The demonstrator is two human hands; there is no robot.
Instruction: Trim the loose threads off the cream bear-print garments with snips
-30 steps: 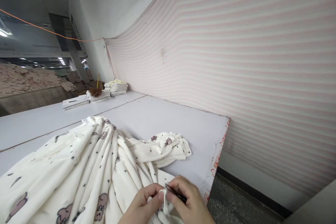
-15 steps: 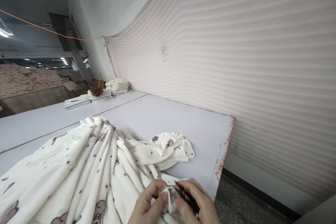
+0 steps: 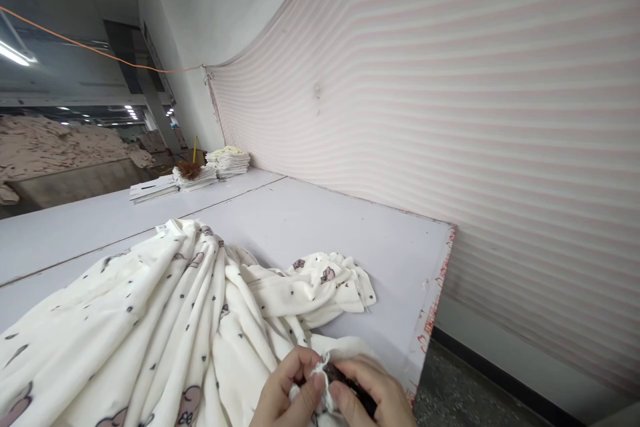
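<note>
Soft-seeming cloth [image 3: 150, 327], best held by its edge, is pinched bottom-centre by the left hand [image 3: 290, 390], a dark tool [image 3: 366, 400] by the right hand [image 3: 377, 387].

No readable text; red markings [image 3: 428, 330] along right edge of pale table [image 3: 320, 217], too small to decipher.

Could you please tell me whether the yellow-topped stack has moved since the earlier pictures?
No: judged against the table seam, the yellow-topped stack stays in place; only the view has shifted.
</note>
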